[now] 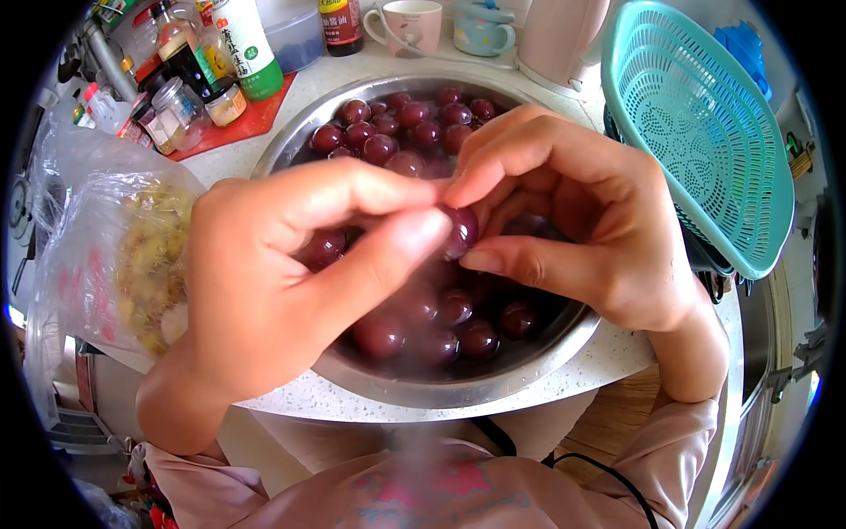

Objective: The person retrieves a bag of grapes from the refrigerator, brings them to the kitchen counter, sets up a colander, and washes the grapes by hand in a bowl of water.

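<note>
Above a steel basin (441, 394) of dark red grapes (379, 148), both my hands meet at one grape (462, 233). My left hand (256, 264) pinches it from the left with thumb and forefinger. From the other side, my right hand (590, 212) has its thumb and forefinger tips on the same grape, the other fingers curled. Where the forefingers meet at the top of the grape, I cannot make out the detail. Several grapes lie in dark liquid below, partly hidden by my hands. A hazy smear blurs the front ones.
At the left, a clear plastic bag (154, 256) holds yellowish-green stems. Bottles and jars stand on a red board (233, 132) behind it. A pink mug (412, 28), a lidded blue cup (483, 31) and a pink kettle (560, 40) line the back. A turquoise basket (705, 132) leans at the right.
</note>
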{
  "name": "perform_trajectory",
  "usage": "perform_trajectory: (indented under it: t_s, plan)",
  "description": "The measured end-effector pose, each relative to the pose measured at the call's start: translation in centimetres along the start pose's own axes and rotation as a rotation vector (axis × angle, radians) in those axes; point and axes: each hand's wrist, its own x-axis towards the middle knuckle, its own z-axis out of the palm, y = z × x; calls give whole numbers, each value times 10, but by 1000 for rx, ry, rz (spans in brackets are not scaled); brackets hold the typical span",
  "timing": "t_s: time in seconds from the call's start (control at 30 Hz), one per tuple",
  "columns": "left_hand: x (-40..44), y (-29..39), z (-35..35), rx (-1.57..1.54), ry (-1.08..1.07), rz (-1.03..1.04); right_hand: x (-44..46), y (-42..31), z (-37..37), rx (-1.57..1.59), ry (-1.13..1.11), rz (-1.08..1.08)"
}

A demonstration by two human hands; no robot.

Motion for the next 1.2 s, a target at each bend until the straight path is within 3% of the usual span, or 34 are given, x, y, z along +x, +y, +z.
perform_trajectory:
  t_s: [0.1,0.2,0.43,0.6,0.7,0.73,0.8,0.93,0.97,1.07,1.2]
  plan:
    - [0,-4,-6,93,-14,42,0,1,0,26,-1,7]
    - [2,-6,2,-47,-10,106,0,3,1,46,1,0]
    - [0,-6,-6,88,-41,-18,1,-2,1,61,23,84]
    - [3,-20,0,92,-65,176,4,-7,-3,282,90,267]
    - [3,-13,0,208,-99,162,1,1,-5,141,36,158]
    - [2,-11,0,128,-125,66,0,2,-6,103,27,143]
    - [4,-16,1,48,-115,104,3,0,-11,49,38,170]
    - [5,-19,0,21,-136,120,6,-8,-4,143,44,248]
    - [4,-19,-1,20,-142,108,4,0,-2,135,12,180]
    - [3,-19,0,142,-113,179,0,-6,2,-174,33,113]
    - [6,-15,4,-7,-60,143,-3,-11,0,-401,84,-16]
